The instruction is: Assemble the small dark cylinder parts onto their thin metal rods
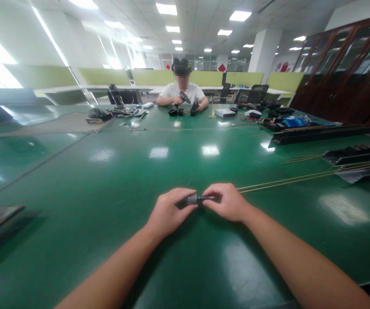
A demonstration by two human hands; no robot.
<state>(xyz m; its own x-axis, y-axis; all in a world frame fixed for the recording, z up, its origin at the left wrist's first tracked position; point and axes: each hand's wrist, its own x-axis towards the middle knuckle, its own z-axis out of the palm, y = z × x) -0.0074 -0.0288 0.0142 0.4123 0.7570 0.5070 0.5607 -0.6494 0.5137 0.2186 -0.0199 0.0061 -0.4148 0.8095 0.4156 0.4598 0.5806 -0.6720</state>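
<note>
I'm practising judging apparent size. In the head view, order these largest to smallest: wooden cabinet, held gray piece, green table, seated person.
1. Green table
2. Wooden cabinet
3. Seated person
4. Held gray piece, partly covered by the fingers

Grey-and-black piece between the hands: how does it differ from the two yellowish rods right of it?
The piece looks short and grey to black; the rods are long, thinner and yellowish. The left hand grips the piece's grey part and the right hand its thin dark part, while the rods stretch away rightward; whether the right hand touches them is hidden. Both run roughly crosswise.
</note>
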